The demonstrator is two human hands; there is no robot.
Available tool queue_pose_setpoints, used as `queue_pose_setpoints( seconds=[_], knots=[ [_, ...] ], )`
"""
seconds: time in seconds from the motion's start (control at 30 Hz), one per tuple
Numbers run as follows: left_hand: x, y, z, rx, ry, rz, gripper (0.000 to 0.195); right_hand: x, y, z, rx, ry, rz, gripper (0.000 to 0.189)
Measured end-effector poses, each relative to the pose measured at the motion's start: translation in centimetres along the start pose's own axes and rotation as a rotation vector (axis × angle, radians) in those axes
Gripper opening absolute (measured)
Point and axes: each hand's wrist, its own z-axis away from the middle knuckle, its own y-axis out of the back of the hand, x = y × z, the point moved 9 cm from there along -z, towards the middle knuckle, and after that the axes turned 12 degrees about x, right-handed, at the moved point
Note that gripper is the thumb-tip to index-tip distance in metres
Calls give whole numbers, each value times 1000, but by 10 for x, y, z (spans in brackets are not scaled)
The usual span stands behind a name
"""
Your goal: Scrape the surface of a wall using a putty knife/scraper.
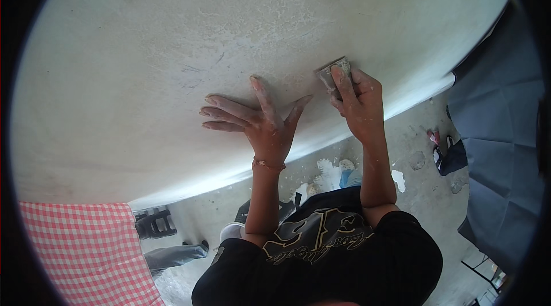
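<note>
A pale plastered wall point(142, 73) with rough, scratched patches fills the upper part of the head view. My left hand point(262, 116) rests against it with fingers spread and holds nothing; its fingers are dusted white. To its right, my right hand point(359, 95) grips a small putty knife or scraper point(338, 75), whose wide edge is at the wall. White residue coats the tool, and its handle is mostly hidden by my fingers.
A red-and-white checked cloth point(86, 250) hangs at lower left, near a black stool point(159, 224) and another person's leg point(176, 258). A grey sheet point(503, 133) hangs at right. White splatters point(399, 180) mark the concrete floor point(413, 207). A dark bag-like item point(452, 159) lies there.
</note>
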Motion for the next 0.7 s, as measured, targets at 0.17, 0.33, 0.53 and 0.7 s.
queue_pose_setpoints(
  seconds=[0.17,0.33,0.53,0.7],
  knots=[
    [-2,3,0,9,14,13,112,15,-7,6,-22,-40,8,29],
    [-5,4,4,15,20,-21,110,10,-12,11,60,12,-47,30],
    [-7,6,6,-21,13,-9,107,10,-16,14,98,-33,-55,29],
    [-6,11,-1,17,6,-44,118,6,-18,12,58,44,-44,29]
  ],
)
